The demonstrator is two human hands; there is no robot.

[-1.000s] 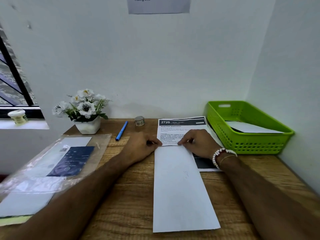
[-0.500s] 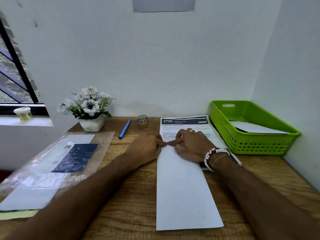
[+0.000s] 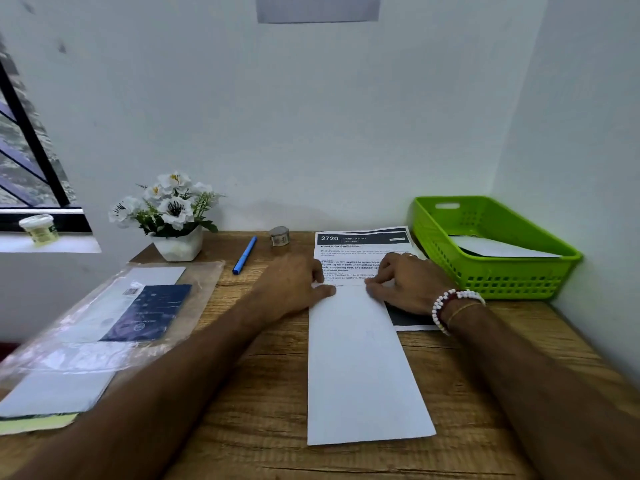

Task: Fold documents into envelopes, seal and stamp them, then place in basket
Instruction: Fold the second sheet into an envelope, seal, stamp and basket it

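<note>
Head cam looks down at both hands working the far end of a long white sheet (image 3: 363, 368). The left hand (image 3: 294, 289) has its thumb lying on the sheet's far left corner with the fingers curled over just beyond it. The right hand (image 3: 407, 285) has its fingertips bunched on the far right corner. Looks to me like both are pinching that edge rather than pressing it flat, though it's hard to be sure from this angle.

So I'd say we're at the folding step, early on: nothing's in an envelope, sealed or stamped yet. Next move probably means bringing that far edge toward the near one, squaring up the corners, then running a crease. It's a thin sheet, so one hand pulling ahead would skew the fold.

The sheet runs from the fingers straight toward the person, flat on the desk (image 3: 263, 410). Its far end overlaps a printed page (image 3: 363, 239) with a black header. I can't tell if they're one piece or two.

Further out, the green basket (image 3: 498, 282) sits just right of the printed page in the corner, with something white already in it. On the left there's a plastic sleeve (image 3: 104, 344) with flat pale items inside, maybe the envelopes. A blue pen (image 3: 245, 255) and a small tape roll (image 3: 279, 236) sit near the wall.
</note>
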